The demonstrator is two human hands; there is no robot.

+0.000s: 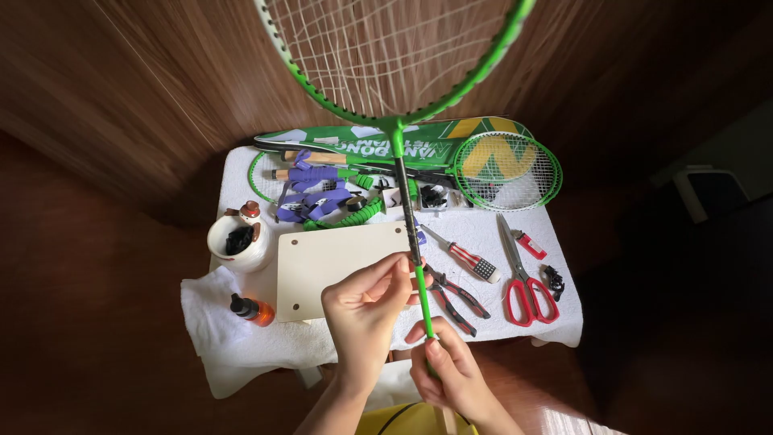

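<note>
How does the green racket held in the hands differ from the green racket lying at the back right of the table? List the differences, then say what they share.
The held racket stands upright, gripped on its shaft by the left hand and right hand; the lying racket rests flat on the table.
The held racket's strings are plain white; the lying racket's strings carry a yellow mark.
The held racket's head looks far larger, being nearer the camera.
Both have green frames.

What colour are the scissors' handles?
Red; the scissors lie on the white cloth, clearest in the head view.
</note>
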